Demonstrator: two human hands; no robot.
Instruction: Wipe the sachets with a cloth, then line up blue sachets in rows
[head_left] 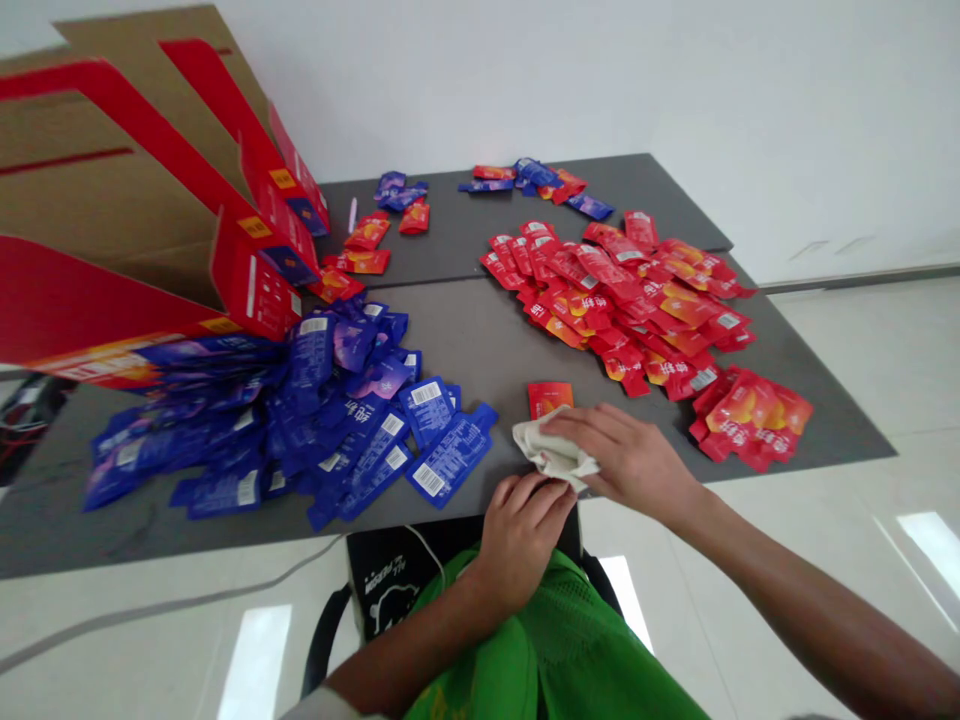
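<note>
A folded white cloth (555,452) is gripped in my right hand (637,460), at the near edge of the grey table. Its far side covers part of a red pouch (550,398), whose end shows beyond the cloth. Right up against the cloth's near side, my left hand (523,535) has its fingers curled; what lies under them is hidden. Left of the hands, a blue pouch (452,455) lies flat beside a large heap of blue pouches (330,400). To the right spreads a heap of red pouches (615,290).
Open red cardboard boxes (259,290) stand at the left. A smaller red stack (754,415) sits near the right front edge. Mixed pouches (536,180) lie at the back by the wall, with a pale pen-like stick (352,215) further left. A cable (187,603) hangs below the table edge.
</note>
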